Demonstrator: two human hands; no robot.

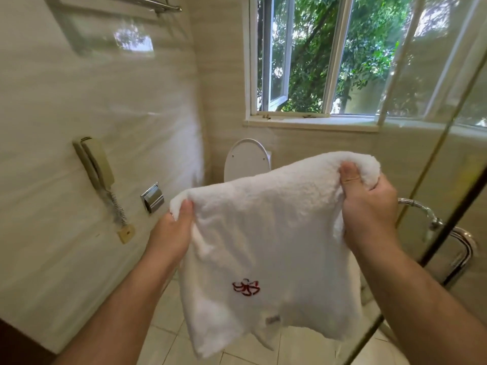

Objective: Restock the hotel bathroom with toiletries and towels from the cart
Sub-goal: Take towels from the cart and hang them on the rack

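A white towel point(266, 233) with a small red embroidered logo hangs spread out in front of me, held up by its top edge. My left hand point(175, 227) pinches the top left corner between thumb and fingers. My right hand point(366, 204) grips the top right corner, which is bunched in its fist and held a little higher. The towel hides most of the toilet behind it. A chrome towel rack point(158, 2) is fixed high on the left wall.
The raised toilet lid point(246, 159) shows under an open window point(311, 56). On the left wall hang a phone handset point(96, 164) and a chrome paper holder point(152, 197). A glass shower door with a chrome handle point(453, 243) stands at the right.
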